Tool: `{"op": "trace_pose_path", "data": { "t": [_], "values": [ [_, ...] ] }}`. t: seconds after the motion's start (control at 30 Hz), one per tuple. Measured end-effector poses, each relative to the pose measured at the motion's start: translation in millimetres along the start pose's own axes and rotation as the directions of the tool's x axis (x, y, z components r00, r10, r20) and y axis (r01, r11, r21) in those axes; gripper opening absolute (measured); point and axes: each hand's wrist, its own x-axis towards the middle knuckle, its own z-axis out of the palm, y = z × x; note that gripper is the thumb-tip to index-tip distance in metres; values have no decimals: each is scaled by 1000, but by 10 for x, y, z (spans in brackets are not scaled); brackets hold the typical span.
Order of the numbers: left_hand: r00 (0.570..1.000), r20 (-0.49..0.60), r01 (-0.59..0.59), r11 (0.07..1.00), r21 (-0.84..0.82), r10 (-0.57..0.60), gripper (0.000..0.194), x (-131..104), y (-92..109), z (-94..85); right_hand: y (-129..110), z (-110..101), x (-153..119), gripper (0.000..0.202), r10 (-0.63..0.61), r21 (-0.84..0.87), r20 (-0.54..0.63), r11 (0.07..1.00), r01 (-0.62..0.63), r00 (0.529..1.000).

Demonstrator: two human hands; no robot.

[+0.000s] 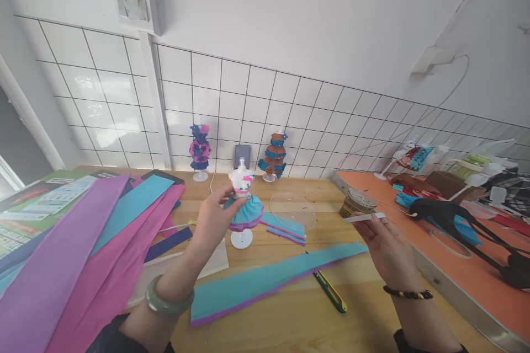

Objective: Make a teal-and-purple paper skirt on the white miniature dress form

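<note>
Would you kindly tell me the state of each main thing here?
Left hand, gripping near mannequin at waist
Near mannequin, upright, wearing skirt
Right hand, pinching a white strip
Turquoise-purple fabric strip, spread flat
Green cutter, lying, partly covered
Two rear mannequins, upright, dressed
Clear disc, lying flat

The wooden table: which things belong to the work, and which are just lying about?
Likely part of it:
white dress form in turquoise skirt, in left hand
thin white strip, in right hand
turquoise-and-purple fabric strip
green-and-yellow cutter

Apparently lying about:
clear round plastic piece
navy-and-pink dressed stand
</note>
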Motion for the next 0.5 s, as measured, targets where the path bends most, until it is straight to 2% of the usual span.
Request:
{"op": "trace_pose_path", "data": {
  "t": [0.2,0.37,0.5],
  "values": [
    [994,29,-103,993,59,101,30,-25,-80,79,-85,329,-215,27,33,-55,111,998,-27,993],
    [996,62,-58,998,-6,58,47,-53,-97,151,-202,754,-278,26,-3,-75,198,997,18,980],
    [997,46,-69,997,39,67,34,-34,-107,145,-337,1172,-356,25,-58,-104,256,991,88,965]
  ]
}}
